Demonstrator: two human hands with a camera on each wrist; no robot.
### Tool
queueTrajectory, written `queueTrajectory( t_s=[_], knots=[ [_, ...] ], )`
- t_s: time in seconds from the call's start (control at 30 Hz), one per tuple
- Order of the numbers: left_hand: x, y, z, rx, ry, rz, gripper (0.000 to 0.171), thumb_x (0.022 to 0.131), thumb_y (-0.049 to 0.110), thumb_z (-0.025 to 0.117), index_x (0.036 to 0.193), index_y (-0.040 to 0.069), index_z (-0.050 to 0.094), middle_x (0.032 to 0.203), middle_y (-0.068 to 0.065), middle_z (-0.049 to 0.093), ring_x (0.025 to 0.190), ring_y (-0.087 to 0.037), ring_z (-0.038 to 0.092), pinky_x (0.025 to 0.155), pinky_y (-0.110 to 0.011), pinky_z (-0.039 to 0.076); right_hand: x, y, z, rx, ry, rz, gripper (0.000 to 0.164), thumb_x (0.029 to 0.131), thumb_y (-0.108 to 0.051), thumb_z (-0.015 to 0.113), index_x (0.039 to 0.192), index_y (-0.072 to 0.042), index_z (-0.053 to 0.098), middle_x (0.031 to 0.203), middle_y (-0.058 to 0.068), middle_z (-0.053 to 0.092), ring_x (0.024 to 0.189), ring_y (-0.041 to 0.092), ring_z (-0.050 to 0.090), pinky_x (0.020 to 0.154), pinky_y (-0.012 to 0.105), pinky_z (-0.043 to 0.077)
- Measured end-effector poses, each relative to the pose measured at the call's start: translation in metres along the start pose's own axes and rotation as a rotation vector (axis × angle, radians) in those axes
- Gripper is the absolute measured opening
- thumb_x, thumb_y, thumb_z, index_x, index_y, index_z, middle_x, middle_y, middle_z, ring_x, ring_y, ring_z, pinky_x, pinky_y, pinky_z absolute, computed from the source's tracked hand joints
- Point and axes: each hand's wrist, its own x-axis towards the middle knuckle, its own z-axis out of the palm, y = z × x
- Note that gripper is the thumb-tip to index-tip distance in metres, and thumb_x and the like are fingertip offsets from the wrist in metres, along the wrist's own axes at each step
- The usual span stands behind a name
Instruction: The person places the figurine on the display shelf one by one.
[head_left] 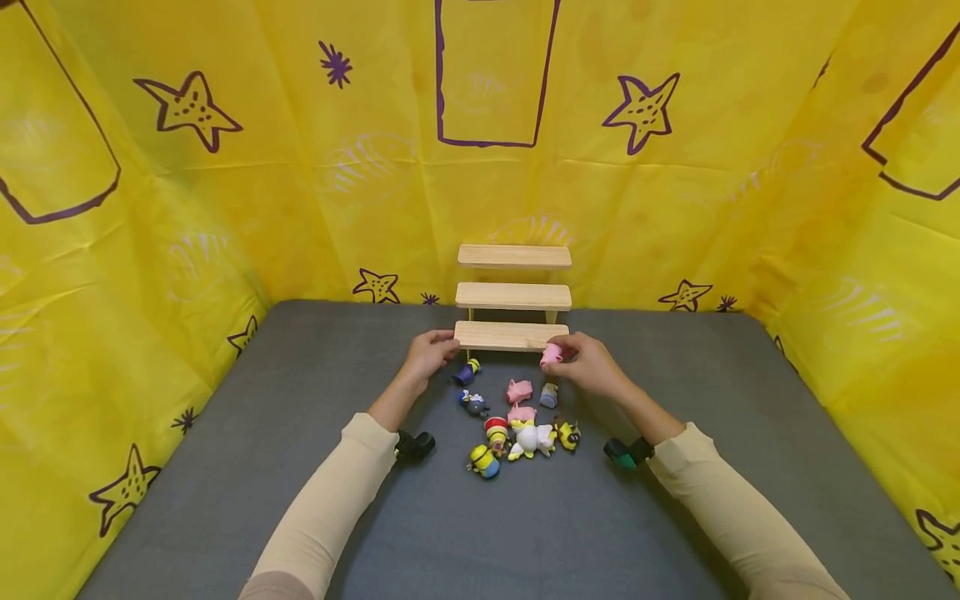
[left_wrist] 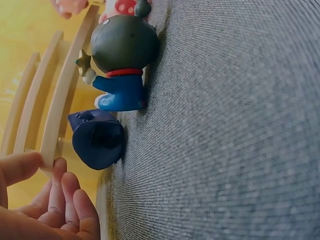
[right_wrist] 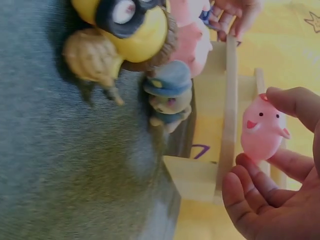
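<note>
My right hand (head_left: pixel 596 367) holds a small pink figurine (right_wrist: pixel 261 129) between thumb and fingers, at the right front of a three-step wooden display stand (head_left: pixel 510 335). The figurine has dot eyes and an open red mouth in the right wrist view. My left hand (head_left: pixel 430 357) pinches the left end of the stand's lowest step, thumb on one face and fingertips on the other. Just in front lie more toy figures: a dark blue one (left_wrist: pixel 100 140), a grey-headed one in blue (left_wrist: pixel 125 45), pink pigs (head_left: pixel 519 391) and a blue-capped bear-like figure (right_wrist: pixel 169 95).
Nearer me on the grey cloth (head_left: pixel 480 533) are a white-and-yellow figure (head_left: pixel 531 438), a blue-and-yellow minion (head_left: pixel 484 461), a red-and-white figure (head_left: pixel 496 433) and a black-and-yellow figure (head_left: pixel 567 435). A yellow printed curtain (head_left: pixel 300 208) surrounds the surface behind and at both sides.
</note>
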Motion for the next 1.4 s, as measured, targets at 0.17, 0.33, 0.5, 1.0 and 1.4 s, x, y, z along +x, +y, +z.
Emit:
queueTrajectory(
  t_s=[0.17,0.33,0.5,1.0,1.4],
  knots=[
    [-0.001,0.0,-0.001,-0.002,0.004,0.001,0.037,0.095,0.017,0.061,0.129,0.001,0.059,0.117,-0.02,0.068,0.094,-0.024,0.062,0.084,-0.033,0.048,0.008,-0.006,0.0,-0.024,0.003,-0.035,0.051,0.08,-0.026,0.078,0.121,0.001,0.064,0.094,0.013,0.065,0.086,0.024,0.059,0.073,0.03,0.046],
    [-0.002,0.0,-0.001,0.005,0.003,0.004,0.038,0.095,0.018,0.062,0.129,0.002,0.059,0.116,-0.019,0.068,0.094,-0.024,0.062,0.082,-0.032,0.047,0.019,-0.015,0.001,-0.004,0.001,0.002,0.047,0.078,-0.026,0.081,0.113,-0.002,0.061,0.094,0.011,0.065,0.083,0.023,0.058,0.069,0.028,0.046],
    [-0.003,-0.001,-0.002,-0.006,0.001,0.003,0.038,0.095,0.019,0.062,0.129,0.002,0.059,0.117,-0.018,0.069,0.096,-0.026,0.063,0.078,-0.029,0.046,0.03,-0.024,0.002,-0.038,0.007,-0.052,0.039,0.077,-0.026,0.081,0.107,-0.005,0.065,0.091,0.009,0.064,0.081,0.022,0.056,0.065,0.028,0.043],
    [0.001,-0.005,-0.002,-0.009,0.0,-0.002,0.037,0.094,0.019,0.064,0.129,0.005,0.061,0.114,-0.015,0.071,0.096,-0.027,0.064,0.074,-0.026,0.046,0.062,-0.046,0.018,-0.074,-0.054,-0.117,0.048,0.078,-0.027,0.081,0.115,0.0,0.064,0.098,0.013,0.066,0.089,0.025,0.059,0.074,0.031,0.045],
    [0.001,-0.005,-0.002,-0.009,-0.003,-0.006,0.038,0.094,0.021,0.064,0.129,0.006,0.061,0.114,-0.016,0.07,0.097,-0.026,0.064,0.075,-0.027,0.046,0.074,-0.059,0.032,-0.177,-0.069,-0.168,0.043,0.079,-0.026,0.08,0.114,-0.003,0.068,0.1,0.015,0.066,0.093,0.027,0.059,0.081,0.038,0.047]
  ],
)
